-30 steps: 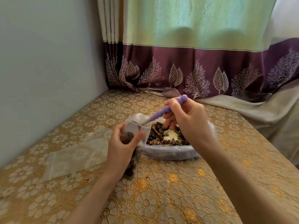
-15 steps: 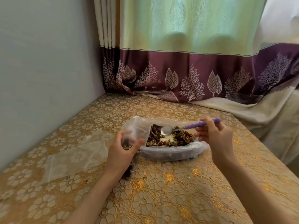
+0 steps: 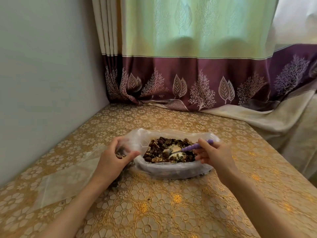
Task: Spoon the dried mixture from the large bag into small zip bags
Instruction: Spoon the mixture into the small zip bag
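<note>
1. The large bag (image 3: 171,170) lies open near the middle of the table (image 3: 171,212), its long axis running left to right, mouth upward; the dried mixture (image 3: 161,152) is exposed inside.
2. The spoon (image 3: 188,149) is laid across the mixture, bowl pointing left, purple handle pointing right.
3. Compared with half a second ago, the spoon bowl is lowered into the mixture.
4. The handle is pinched by the right hand (image 3: 217,155).
5. The small zip bag (image 3: 122,150), partly filled, is gripped by the left hand (image 3: 111,160) at the large bag's left end.
6. An empty clear bag (image 3: 65,174) lies flat toward the table's left edge.
</note>
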`<action>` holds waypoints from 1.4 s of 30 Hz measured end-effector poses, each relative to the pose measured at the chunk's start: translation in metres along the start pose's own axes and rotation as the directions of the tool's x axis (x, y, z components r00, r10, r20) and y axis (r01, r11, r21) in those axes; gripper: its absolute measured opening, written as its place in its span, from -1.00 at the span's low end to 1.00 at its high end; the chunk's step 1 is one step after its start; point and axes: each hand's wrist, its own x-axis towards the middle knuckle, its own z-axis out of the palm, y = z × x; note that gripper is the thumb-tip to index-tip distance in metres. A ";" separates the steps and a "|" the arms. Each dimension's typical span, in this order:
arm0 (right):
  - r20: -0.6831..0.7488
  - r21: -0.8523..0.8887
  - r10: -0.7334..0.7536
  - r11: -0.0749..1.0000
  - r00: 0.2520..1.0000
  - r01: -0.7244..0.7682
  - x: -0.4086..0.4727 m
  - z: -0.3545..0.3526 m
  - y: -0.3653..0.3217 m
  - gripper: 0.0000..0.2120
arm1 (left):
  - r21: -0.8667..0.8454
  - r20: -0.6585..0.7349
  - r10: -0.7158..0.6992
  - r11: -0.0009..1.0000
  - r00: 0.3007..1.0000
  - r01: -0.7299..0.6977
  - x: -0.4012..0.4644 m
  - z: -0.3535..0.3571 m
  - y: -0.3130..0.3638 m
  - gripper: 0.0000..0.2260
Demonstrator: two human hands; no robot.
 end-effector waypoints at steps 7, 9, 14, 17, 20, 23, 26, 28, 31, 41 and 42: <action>0.065 0.063 0.102 0.992 0.993 -0.106 0.008 0.007 0.000 -0.68 | -0.019 -0.029 -0.007 1.000 1.000 0.006 -0.009 0.004 -0.006 -0.26; 0.098 0.083 0.142 0.985 0.985 -0.150 0.007 0.009 0.000 -0.68 | -0.001 -0.003 0.019 1.000 1.000 -0.019 -0.011 0.003 -0.005 -0.23; 0.032 0.111 0.157 0.981 0.987 -0.160 0.006 0.011 0.000 -0.71 | 0.003 0.049 0.038 0.999 0.998 -0.038 -0.013 -0.001 -0.004 -0.29; -0.023 0.110 0.106 0.989 0.994 -0.103 0.007 0.008 -0.005 -0.69 | 0.006 0.060 0.018 1.000 0.998 -0.018 -0.013 -0.001 -0.005 -0.24; -0.064 0.143 0.104 0.985 0.993 -0.094 0.008 0.006 -0.009 -0.70 | 0.001 0.070 0.012 1.000 0.997 -0.012 -0.014 -0.002 -0.005 -0.24; -0.086 0.180 0.096 0.980 0.992 -0.079 0.012 0.007 -0.013 -0.73 | 0.009 0.082 -0.001 1.000 0.997 0.000 -0.014 -0.002 -0.004 -0.21; -0.116 0.222 0.078 0.974 0.990 -0.051 0.015 0.010 -0.019 -0.71 | 0.015 0.091 -0.009 1.000 0.996 0.008 -0.014 -0.003 -0.004 -0.19; -0.128 0.235 0.047 0.972 0.991 -0.016 0.016 0.013 -0.024 -0.71 | 0.014 0.089 -0.009 1.000 0.996 0.007 -0.014 -0.003 -0.003 -0.17; -0.130 0.253 -0.005 0.967 0.992 0.038 0.014 0.021 -0.033 -0.70 | 0.015 0.089 -0.010 1.000 0.996 0.009 -0.013 -0.003 -0.006 -0.21; 0.113 0.128 -0.338 0.938 0.934 0.324 -0.019 0.069 -0.053 -0.72 | -0.035 0.068 0.012 0.999 0.998 -0.010 -0.012 -0.003 -0.009 -0.52; 0.143 0.098 -0.387 0.921 0.911 0.376 -0.021 0.072 -0.054 -0.73 | -0.045 0.065 0.014 0.999 0.998 -0.011 -0.012 -0.003 -0.008 -0.53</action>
